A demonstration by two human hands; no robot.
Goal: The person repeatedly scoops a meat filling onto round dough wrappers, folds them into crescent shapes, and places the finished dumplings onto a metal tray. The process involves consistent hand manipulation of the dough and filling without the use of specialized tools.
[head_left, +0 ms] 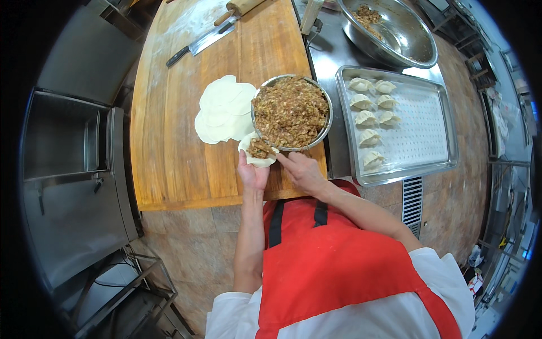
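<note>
On my left hand lies a round dough wrapper, with a mound of meat filling on it. My right hand is closed on a small filling tool, mostly hidden, whose tip reaches the filling at the wrapper's right side. Just above both hands stands a steel bowl heaped with chopped filling. Left of the bowl, flat dough wrappers lie overlapping on the wooden board. To the right, several folded dumplings sit in two columns on a perforated metal tray.
A cleaver and a wooden rolling pin lie near the far edge of the wooden board, by scattered flour. A large steel bowl with filling remnants stands behind the tray, on the steel counter.
</note>
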